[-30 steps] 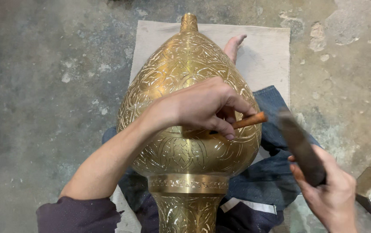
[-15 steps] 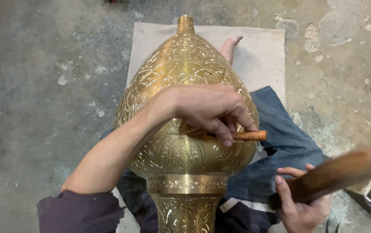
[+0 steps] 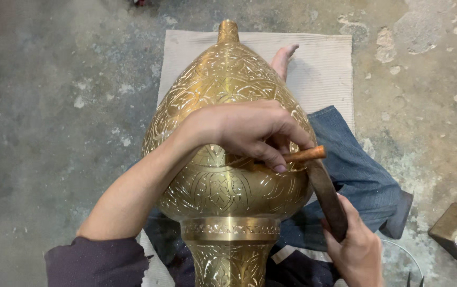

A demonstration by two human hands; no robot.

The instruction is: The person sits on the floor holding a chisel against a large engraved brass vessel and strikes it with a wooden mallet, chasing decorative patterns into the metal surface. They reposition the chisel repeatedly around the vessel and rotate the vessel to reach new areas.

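Note:
A large engraved brass vessel [image 3: 223, 175], onion-shaped with a narrow tip pointing away, lies across my lap. My left hand [image 3: 249, 133] rests on its upper side, fingers closed around a short copper-coloured chisel [image 3: 305, 155] whose end pokes out to the right. My right hand [image 3: 356, 250] grips a dark wooden mallet [image 3: 326, 199], its far end up against the chisel's outer end.
A beige cloth mat [image 3: 324, 69] lies on the rough concrete floor under the vessel. My bare foot [image 3: 284, 58] and blue-jeaned leg [image 3: 356, 170] stretch out on the right. A wooden block [image 3: 454, 226] sits at the right edge.
The mallet swung back low and right half a second ago, and now it has come up against the chisel end. My left hand and the chisel stay in place on the vessel.

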